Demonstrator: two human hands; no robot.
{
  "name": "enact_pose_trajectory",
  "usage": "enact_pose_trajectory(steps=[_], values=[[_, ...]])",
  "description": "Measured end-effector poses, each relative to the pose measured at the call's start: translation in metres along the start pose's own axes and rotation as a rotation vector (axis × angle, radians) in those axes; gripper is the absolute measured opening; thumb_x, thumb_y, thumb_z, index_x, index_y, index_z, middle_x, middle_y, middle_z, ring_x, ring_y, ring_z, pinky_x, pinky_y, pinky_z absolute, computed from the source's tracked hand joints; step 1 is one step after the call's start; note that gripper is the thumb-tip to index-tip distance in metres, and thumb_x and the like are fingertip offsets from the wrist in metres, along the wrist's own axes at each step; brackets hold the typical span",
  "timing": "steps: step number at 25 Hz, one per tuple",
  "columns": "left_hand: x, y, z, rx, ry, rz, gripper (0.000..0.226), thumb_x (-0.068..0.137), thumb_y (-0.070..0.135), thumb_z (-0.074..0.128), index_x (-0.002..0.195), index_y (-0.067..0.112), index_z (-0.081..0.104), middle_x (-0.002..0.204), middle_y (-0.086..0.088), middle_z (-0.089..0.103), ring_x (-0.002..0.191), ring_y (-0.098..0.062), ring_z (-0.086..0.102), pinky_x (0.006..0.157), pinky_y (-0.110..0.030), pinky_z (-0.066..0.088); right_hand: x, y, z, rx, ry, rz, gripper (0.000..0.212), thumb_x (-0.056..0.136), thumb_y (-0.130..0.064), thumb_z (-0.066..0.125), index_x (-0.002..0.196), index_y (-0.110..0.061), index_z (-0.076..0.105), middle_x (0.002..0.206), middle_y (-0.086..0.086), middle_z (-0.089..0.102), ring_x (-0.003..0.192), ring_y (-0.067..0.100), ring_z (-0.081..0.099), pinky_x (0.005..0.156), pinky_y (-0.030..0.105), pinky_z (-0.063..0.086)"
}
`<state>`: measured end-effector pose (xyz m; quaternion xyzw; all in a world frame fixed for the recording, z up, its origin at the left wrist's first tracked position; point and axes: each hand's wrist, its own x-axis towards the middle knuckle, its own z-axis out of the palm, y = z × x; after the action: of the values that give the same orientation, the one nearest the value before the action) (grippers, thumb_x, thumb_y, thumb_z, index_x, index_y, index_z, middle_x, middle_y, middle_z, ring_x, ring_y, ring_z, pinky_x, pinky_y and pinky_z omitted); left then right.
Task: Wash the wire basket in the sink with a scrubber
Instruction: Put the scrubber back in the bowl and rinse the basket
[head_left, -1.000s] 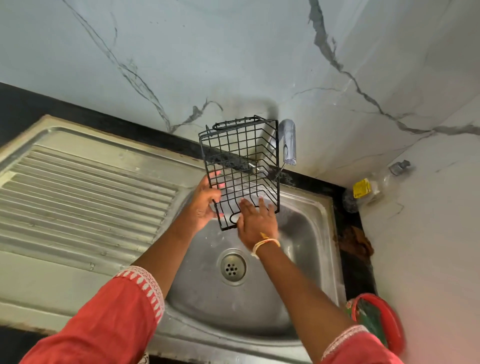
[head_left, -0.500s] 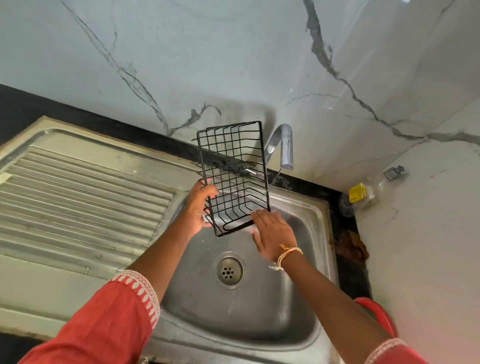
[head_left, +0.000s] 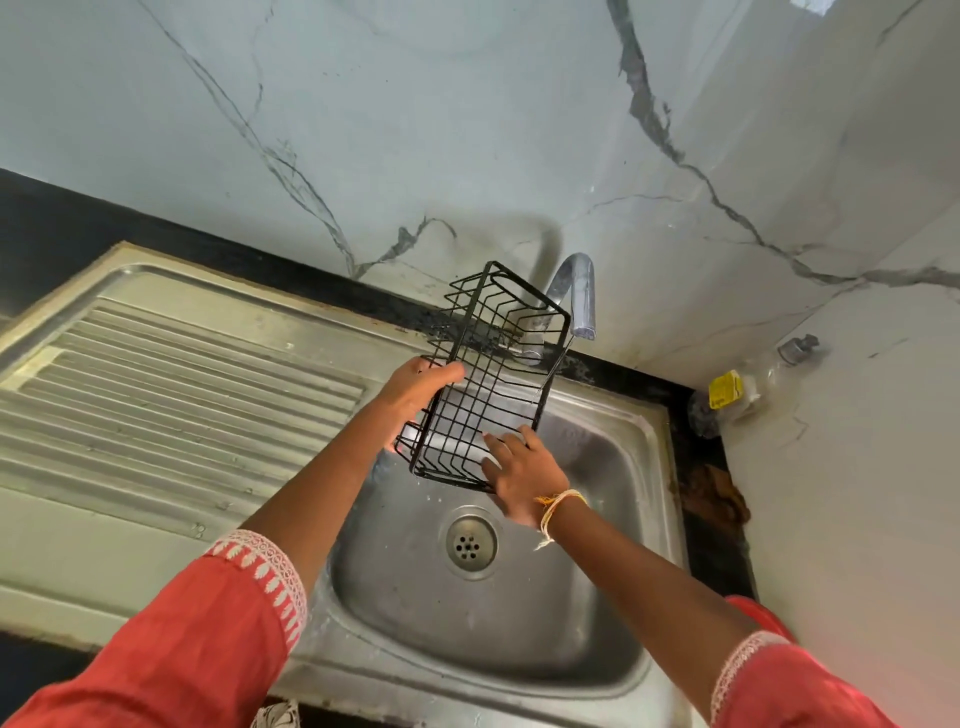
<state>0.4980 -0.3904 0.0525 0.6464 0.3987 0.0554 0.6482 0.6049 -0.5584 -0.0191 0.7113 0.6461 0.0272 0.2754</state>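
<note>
Since the earlier frames the black wire basket (head_left: 491, 382) has been turned: its open side faced more squarely before, and now it lies tilted, far end up by the tap and near end low over the bowl, while the right hand has slid from the bottom edge to the basket's near right corner.

Largest in view is the pale marble-veined wall (head_left: 467, 130), meeting a second wall at the right. Below it runs the black stone surface (head_left: 104, 228), which carries the stainless steel sink (head_left: 644, 519) with its ribbed draining board (head_left: 156, 395) on the left and a round perforated drain (head_left: 471, 542) in the bowl. Two red sleeves with white embroidered cuffs (head_left: 260, 571) come in from the lower edge.

The basket hangs in the air above the bowl, touching nothing but the hands, just in front of the curved chrome tap (head_left: 576, 296). The left hand (head_left: 415, 397) grips its left long side, fingers curled around the wires. The right hand (head_left: 524, 475), with a yellow-white thread band at the wrist, has its fingers fairly straight and laid against the wires at the near corner; whether the thumb hooks a wire cannot be told.

In the right corner a clear plastic bottle with a yellow label (head_left: 737, 389) lies on the surface, and a brown clump (head_left: 714, 501) sits nearer along the sink's right edge.
</note>
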Motion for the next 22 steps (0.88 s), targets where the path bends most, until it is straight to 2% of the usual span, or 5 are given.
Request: enact_pose_trajectory(steps=[4, 8, 13, 17, 22], values=[[-0.010, 0.001, -0.024, 0.051, -0.096, 0.052, 0.094, 0.075, 0.066, 0.066, 0.151, 0.029, 0.024, 0.158, -0.009, 0.022, 0.138, -0.034, 0.032, 0.101, -0.051, 0.036, -0.002, -0.019, -0.010, -0.022, 0.006, 0.051, 0.050, 0.091, -0.042, 0.045, 0.131, -0.012, 0.051, 0.140, 0.012, 0.043, 0.120, 0.040, 0.043, 0.105, 0.061, 0.021], [-0.017, -0.023, -0.047, -0.511, -0.146, 0.025, 0.100, 0.029, 0.077, 0.081, 0.118, 0.042, 0.054, 0.148, -0.011, 0.036, 0.121, -0.031, 0.046, 0.092, -0.050, 0.044, 0.009, -0.031, -0.028, 0.084, 0.085, 0.168, 0.036, 0.093, -0.042, 0.043, 0.115, -0.019, 0.061, 0.123, 0.005, 0.058, 0.110, 0.033, 0.051, 0.101, 0.056, 0.021], [-0.024, -0.052, -0.027, -0.760, -0.241, 0.051, 0.108, 0.048, 0.050, 0.091, 0.139, 0.046, 0.031, 0.146, -0.005, 0.043, 0.133, -0.029, 0.040, 0.097, -0.073, 0.028, 0.025, -0.042, -0.057, 0.182, 0.111, 0.333, 0.030, 0.094, -0.039, 0.044, 0.102, -0.021, 0.067, 0.105, 0.001, 0.065, 0.098, 0.031, 0.057, 0.096, 0.052, 0.026], [-0.023, -0.052, -0.005, -0.808, 0.165, 0.017, 0.024, 0.068, 0.006, 0.065, 0.083, 0.021, 0.054, 0.080, -0.005, 0.061, 0.075, -0.024, 0.057, 0.061, -0.033, 0.049, 0.024, -0.070, -0.071, 0.230, 0.137, 0.388, 0.033, 0.095, -0.040, 0.043, 0.108, -0.019, 0.065, 0.105, 0.004, 0.066, 0.101, 0.033, 0.057, 0.097, 0.053, 0.026], [-0.012, -0.061, -0.016, -0.883, 0.210, -0.006, 0.029, 0.040, 0.009, 0.042, 0.068, 0.018, 0.044, 0.058, -0.001, 0.037, 0.052, -0.020, 0.038, 0.050, -0.024, 0.036, 0.008, -0.050, -0.060, 0.352, 0.226, -0.056, 0.071, 0.090, -0.066, 0.019, 0.122, -0.019, 0.061, 0.123, 0.004, 0.063, 0.118, 0.026, 0.053, 0.101, 0.047, 0.033]])
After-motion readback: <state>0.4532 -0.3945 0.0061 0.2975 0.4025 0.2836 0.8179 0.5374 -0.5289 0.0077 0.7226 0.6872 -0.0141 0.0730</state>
